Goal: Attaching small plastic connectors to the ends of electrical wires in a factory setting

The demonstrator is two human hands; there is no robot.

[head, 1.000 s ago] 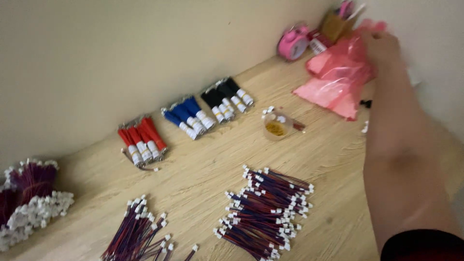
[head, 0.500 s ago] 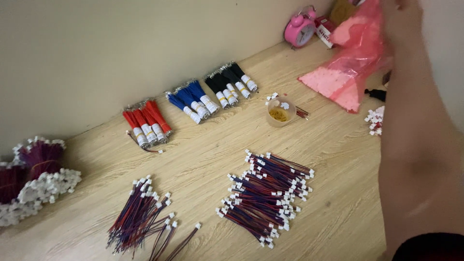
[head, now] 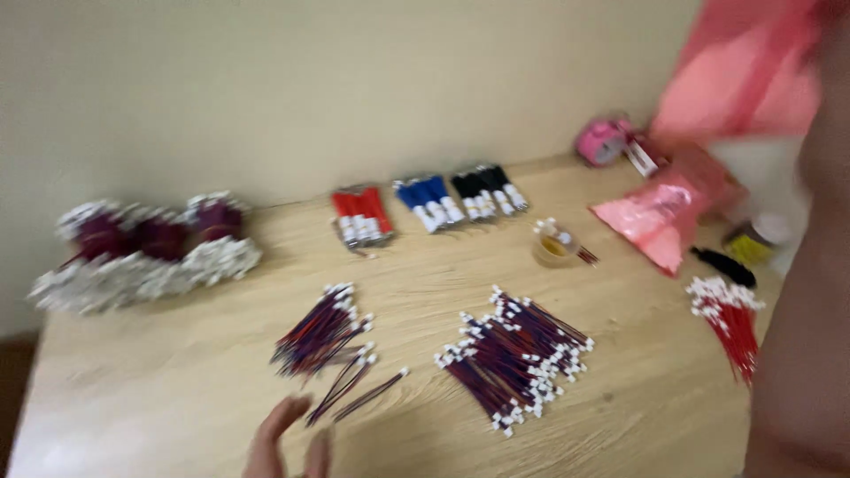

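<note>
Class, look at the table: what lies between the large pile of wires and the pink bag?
In the head view, a small clear cup lies between the large wire pile and the pink bag.

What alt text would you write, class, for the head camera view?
A right arm lifts a pink plastic bag above a wooden table strewn with bundles of red-and-blue wires. The left hand's fingertips hover near a smaller wire pile.

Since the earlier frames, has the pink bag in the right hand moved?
Yes. The pink bag has been lifted off the wooden table and now hangs well above the pink pile it lay with before.
</note>
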